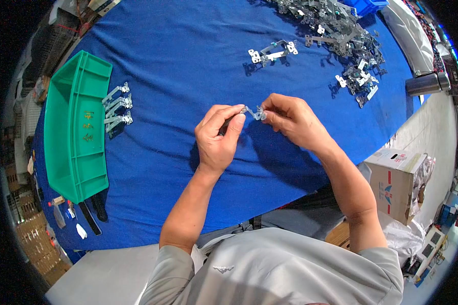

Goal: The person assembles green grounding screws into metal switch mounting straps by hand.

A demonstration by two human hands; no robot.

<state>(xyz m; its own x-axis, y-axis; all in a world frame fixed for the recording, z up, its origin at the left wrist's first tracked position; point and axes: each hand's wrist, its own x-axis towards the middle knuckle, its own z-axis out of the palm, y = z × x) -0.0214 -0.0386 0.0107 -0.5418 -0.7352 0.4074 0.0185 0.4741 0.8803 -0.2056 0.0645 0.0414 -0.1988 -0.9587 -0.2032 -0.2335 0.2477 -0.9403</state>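
Between my two hands, above the blue cloth, is a small bent metal bracket (254, 114). My left hand (219, 133) pinches its left end between thumb and forefinger. At the other end, the fingers of my right hand (292, 121) are closed on it. Part of the bracket is hidden behind the fingertips. Beyond my hands lie a few similar metal brackets (273, 55). Off to the left, several more brackets (118, 112) lie in a row against a green plastic bin (76, 127).
A large heap of metal brackets (336, 30) covers the far right of the blue cloth (173, 66). Behind it is a blue bin (367, 6). Small tools and a black strap (89, 219) lie at the lower left. A cardboard box (394, 180) stands right of the table.
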